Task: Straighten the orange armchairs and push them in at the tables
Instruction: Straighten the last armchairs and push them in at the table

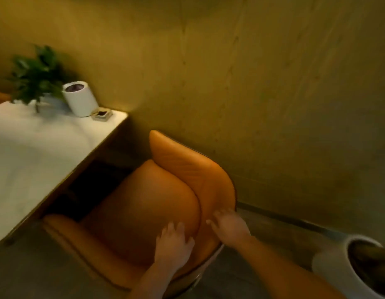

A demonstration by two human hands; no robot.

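Observation:
An orange leather armchair (pixel 144 203) stands below me, its front facing the white marble table (pixel 36 152) at the left and its seat edge partly under the tabletop. The curved backrest runs along the wall side. My left hand (pixel 173 244) lies flat with spread fingers on the rear of the seat cushion. My right hand (pixel 228 225) rests with straight fingers on the inner face of the backrest, close to its rim. Neither hand grips anything.
A yellow-brown wall (pixel 273 104) runs close behind the chair. On the table's far corner stand a potted green plant (pixel 36 76), a white cylinder (pixel 79 98) and a small square dish (pixel 102 115). A large white planter (pixel 347 268) stands on the floor at lower right.

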